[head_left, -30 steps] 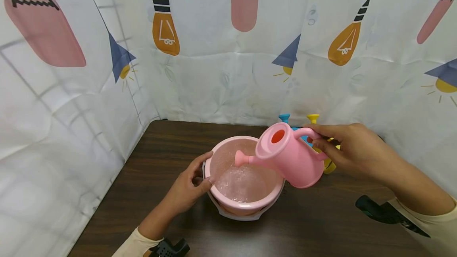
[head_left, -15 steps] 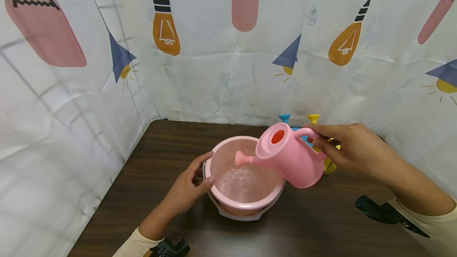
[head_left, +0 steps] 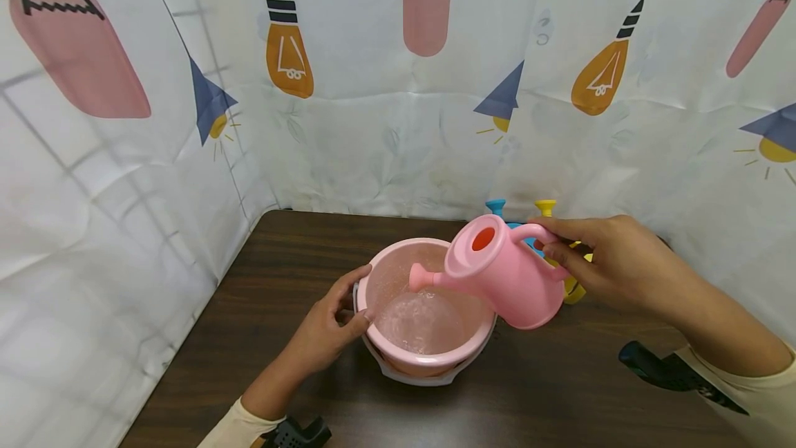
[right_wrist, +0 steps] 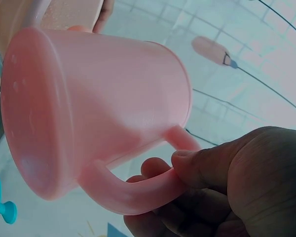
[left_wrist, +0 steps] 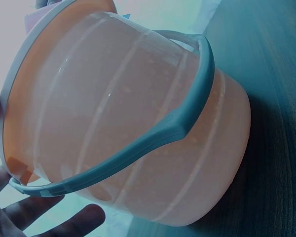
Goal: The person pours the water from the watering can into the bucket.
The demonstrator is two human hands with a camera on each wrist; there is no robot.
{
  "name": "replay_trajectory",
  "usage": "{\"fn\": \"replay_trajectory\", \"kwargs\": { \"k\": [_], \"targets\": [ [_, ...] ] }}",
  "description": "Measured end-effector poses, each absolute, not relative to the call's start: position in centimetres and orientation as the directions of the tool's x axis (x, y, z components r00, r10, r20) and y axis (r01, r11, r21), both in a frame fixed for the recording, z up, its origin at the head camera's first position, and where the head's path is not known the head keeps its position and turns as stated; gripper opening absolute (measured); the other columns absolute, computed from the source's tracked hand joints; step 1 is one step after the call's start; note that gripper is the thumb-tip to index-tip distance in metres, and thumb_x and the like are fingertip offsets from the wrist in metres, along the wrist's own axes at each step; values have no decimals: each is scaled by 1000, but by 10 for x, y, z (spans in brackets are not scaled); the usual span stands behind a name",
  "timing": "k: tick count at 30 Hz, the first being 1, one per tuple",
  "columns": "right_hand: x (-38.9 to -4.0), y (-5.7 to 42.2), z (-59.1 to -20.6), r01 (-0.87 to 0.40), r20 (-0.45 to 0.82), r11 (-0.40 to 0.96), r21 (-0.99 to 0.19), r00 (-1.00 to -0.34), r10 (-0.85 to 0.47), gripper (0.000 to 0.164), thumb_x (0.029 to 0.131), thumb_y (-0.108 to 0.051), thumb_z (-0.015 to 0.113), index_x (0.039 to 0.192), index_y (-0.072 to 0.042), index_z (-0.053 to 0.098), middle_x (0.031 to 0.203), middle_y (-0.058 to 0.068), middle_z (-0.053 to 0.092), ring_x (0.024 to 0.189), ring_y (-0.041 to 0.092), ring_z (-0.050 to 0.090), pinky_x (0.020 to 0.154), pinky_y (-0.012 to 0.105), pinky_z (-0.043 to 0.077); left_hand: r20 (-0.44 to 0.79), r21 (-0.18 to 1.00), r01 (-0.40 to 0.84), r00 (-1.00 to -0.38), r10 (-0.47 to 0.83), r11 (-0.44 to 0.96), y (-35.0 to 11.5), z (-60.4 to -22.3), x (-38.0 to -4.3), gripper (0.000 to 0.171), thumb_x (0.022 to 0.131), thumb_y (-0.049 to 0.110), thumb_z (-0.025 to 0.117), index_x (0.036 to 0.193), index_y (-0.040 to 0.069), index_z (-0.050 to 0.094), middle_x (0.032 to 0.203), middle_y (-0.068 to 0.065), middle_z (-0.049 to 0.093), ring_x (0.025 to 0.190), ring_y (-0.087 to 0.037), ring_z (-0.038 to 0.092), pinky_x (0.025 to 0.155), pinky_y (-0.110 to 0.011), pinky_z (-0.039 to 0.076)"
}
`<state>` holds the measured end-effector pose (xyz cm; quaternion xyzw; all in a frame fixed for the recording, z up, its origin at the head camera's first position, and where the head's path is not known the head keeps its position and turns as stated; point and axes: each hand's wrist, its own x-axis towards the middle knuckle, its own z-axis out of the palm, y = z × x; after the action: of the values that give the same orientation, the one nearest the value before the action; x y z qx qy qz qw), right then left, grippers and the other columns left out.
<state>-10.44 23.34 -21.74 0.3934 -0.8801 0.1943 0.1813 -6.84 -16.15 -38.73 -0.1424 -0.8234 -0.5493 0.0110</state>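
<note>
In the head view my right hand grips the looped handle of a pink watering can. In the right wrist view my thumb and fingers wrap that handle. The can tilts left, its round spout head over the mouth of a pink bucket, and a faint trickle falls inside. Rippling water lies in the bucket. My left hand holds the bucket's left rim, thumb on the near side. The left wrist view shows the bucket's ribbed wall and its lowered carrying handle; other fingers are spread below.
Behind the pink can, partly hidden, stand a blue watering can and a yellow watering can. The dark wooden table meets a printed white curtain at its back and left edges.
The ripples on the water in the bucket have shifted. Both hands, the watering can and the bucket stay in practically the same places.
</note>
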Motion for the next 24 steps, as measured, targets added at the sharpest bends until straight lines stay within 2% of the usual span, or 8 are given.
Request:
{"fn": "replay_trajectory", "kwargs": {
  "k": [11, 24],
  "targets": [
    [-105, 233, -218, -752, 473, 627, -202, -636, -610, 45, 82, 0, 82, 126, -7, 74, 83, -18, 68, 70, -1, 61, 57, 16, 46, 178, 901, 252, -957, 230, 354, -161, -388, -68, 63, 97, 21, 67, 155, 28, 42, 122, -13, 64, 99, -25, 64, 76, -34, 54],
    [-105, 232, -218, -746, 475, 641, -183, -638, -607, 45, 82, -2, 83, 126, -6, 74, 81, -19, 66, 67, -2, 57, 56, 18, 45, 168, 899, 243, -960, 225, 364, -161, -386, -67, 63, 97, 22, 67, 155, 28, 42, 121, -13, 63, 97, -25, 64, 76, -35, 54]
  ]
}}
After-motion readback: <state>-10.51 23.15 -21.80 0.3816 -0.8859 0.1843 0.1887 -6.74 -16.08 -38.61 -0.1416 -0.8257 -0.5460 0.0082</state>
